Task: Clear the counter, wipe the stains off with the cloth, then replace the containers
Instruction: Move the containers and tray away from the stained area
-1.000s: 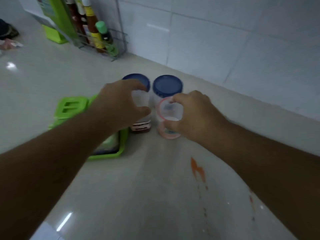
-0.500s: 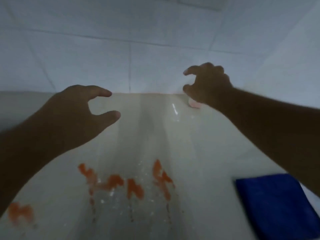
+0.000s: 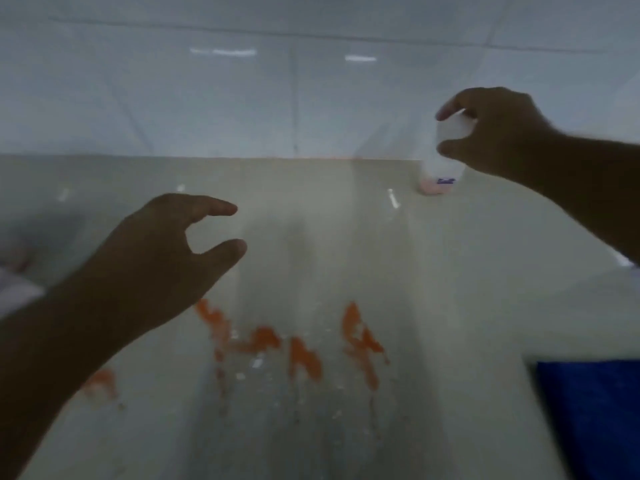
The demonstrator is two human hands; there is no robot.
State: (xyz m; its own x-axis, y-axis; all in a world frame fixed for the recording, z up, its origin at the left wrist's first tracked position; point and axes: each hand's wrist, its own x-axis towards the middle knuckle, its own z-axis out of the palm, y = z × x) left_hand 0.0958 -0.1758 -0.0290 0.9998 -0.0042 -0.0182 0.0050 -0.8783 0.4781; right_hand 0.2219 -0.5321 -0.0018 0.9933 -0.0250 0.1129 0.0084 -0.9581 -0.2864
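My right hand [image 3: 495,133] grips the top of a small clear container with a pink base [image 3: 440,174], which stands on the counter [image 3: 311,220] close to the tiled wall at the far right. My left hand [image 3: 162,258] hovers over the middle left of the counter, fingers curled apart, with nothing in it. Orange stains [image 3: 301,344] are smeared across the counter in front of me, with one more patch [image 3: 100,382] at the left. A blue cloth [image 3: 588,410] lies at the near right.
A white tiled wall [image 3: 294,98] runs along the back of the counter. Something pale and blurred [image 3: 17,289] sits at the left edge of the view.
The view swung from the left group of containers to the stained stretch. My right hand carried the pink-based container to the far right by the wall. My left hand let go of its jar.
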